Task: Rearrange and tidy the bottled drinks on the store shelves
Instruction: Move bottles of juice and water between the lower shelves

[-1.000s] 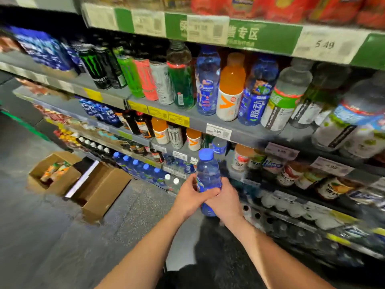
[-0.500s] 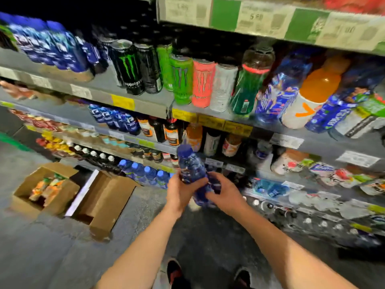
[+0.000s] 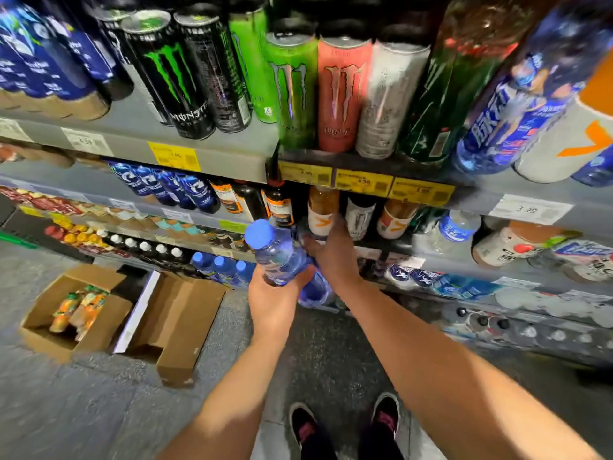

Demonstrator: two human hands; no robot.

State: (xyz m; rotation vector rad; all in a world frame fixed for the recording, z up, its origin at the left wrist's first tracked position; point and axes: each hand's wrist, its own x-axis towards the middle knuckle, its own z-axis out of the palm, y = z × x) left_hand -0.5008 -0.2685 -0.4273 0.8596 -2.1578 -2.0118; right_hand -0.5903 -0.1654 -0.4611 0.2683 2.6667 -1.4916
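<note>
The head view is showing the left hand (image 3: 272, 303) gripping a blue bottle (image 3: 282, 257), cap tilting up-left, while the right hand (image 3: 335, 257), fingers looking straight, is reaching past toward the shelf (image 3: 431, 250).

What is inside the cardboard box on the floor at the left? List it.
The cardboard box holds a few orange-labelled bottles lying together. Its near wall hides the bottom, so anything lower down cannot be seen.
</note>
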